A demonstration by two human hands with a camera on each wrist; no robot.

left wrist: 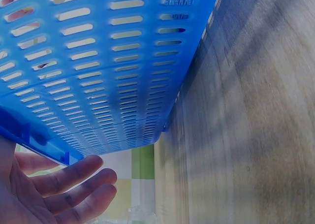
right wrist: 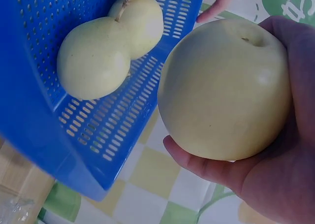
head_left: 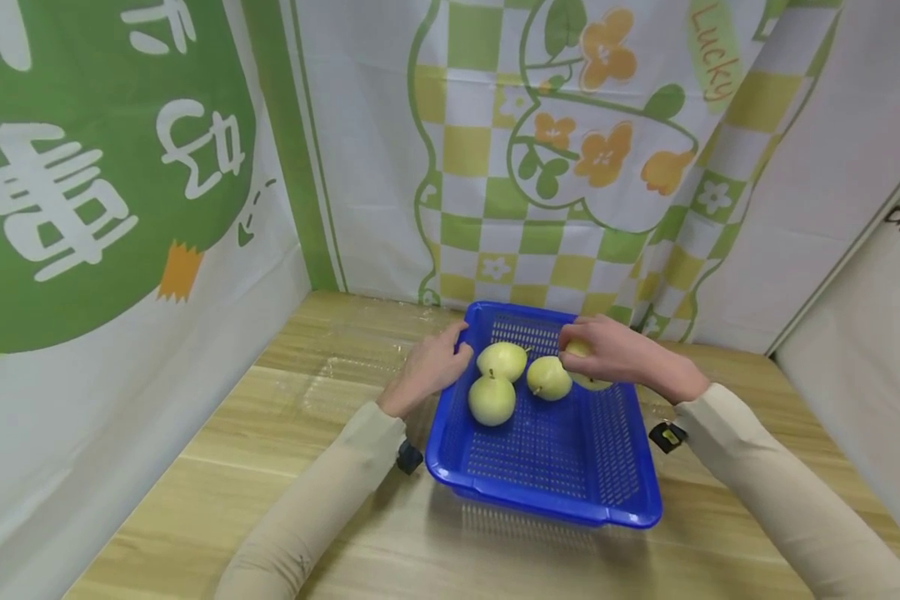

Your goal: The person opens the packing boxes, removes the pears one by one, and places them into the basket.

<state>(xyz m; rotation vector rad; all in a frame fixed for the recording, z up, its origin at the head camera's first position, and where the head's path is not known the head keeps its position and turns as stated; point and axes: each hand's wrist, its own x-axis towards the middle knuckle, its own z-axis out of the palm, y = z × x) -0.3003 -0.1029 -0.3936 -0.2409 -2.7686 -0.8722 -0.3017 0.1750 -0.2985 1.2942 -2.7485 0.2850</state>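
A blue plastic basket (head_left: 540,487) with slotted walls stands on the wooden table. Inside it lie three pale yellow-green pears, one at the front (head_left: 492,400), one behind it (head_left: 502,362) and one to their right (head_left: 549,379). My right hand (head_left: 607,354) grips another pear (right wrist: 226,91) over the basket's right back part, fingers and thumb around its sides. At the left rim, my left hand (head_left: 437,362) holds the basket with its thumb over the edge; its other fingers (left wrist: 74,199) extend beneath the rim, outside the wall.
Clear plastic packaging (head_left: 352,379) lies on the table (head_left: 217,467) left of the basket. A patterned cloth (head_left: 555,242) hangs close behind the basket, and printed cloth walls (head_left: 82,208) enclose the table's sides.
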